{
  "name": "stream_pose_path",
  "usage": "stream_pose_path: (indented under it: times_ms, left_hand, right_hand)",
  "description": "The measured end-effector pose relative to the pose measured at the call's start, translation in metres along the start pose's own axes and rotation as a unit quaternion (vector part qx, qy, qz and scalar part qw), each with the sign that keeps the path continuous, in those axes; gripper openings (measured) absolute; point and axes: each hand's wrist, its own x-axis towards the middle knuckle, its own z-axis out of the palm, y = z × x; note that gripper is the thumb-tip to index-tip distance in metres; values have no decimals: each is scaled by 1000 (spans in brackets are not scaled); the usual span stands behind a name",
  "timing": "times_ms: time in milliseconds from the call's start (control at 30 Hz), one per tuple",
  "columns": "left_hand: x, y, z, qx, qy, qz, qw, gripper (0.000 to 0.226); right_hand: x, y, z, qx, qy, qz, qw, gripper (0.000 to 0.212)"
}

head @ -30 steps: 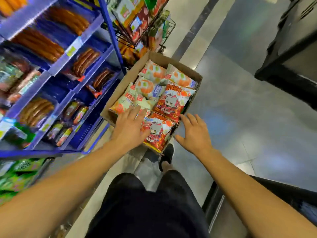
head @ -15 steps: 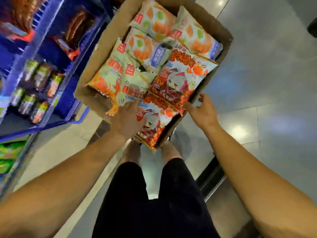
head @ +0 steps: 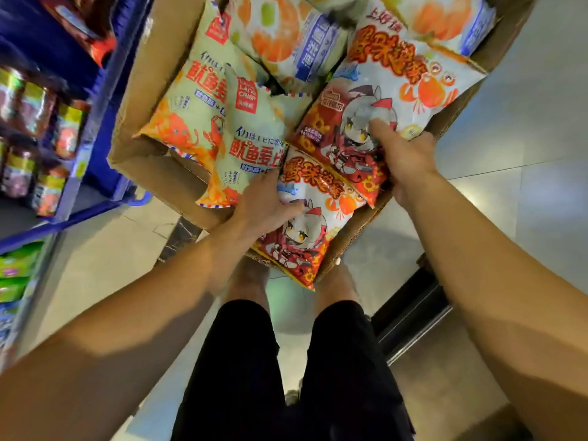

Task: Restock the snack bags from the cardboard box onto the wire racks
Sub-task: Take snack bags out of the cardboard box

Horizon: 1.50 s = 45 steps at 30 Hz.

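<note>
I see the cardboard box packed with snack bags. My left hand grips the nearest red bag. My right hand pinches the red bag behind it.

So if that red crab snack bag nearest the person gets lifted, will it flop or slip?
Probably light: the near red crab bag looks puffed, more air than contents. Its glossy film catches glare, so it may slide under the left hand. It likely bends at the sealed ends, and squeezing hard could crush what is inside.
</note>
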Motion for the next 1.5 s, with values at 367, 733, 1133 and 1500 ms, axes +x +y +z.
stream_pose_path:
  times_ms: [367,733,1133,1500]
  left_hand:
    - [-71,10,-33,-185,3,8,983,53]
    - [-268,-33,-39,-303,359,-176,865,56]
    - [-485,-137,7,-446,596,-183,642,59]
    - [-711,-262,26,-511,721,-62,464,46]
  right_hand:
    - [-68,-23,-35,37,-41,-96,994,52]
    - [-200,-39,-46,-115,-165,-233,951,71]
    - [-368,13,51,-335,-336,-445,760,71]
    - [-608,93,115,-262,-474,-583,606,61]
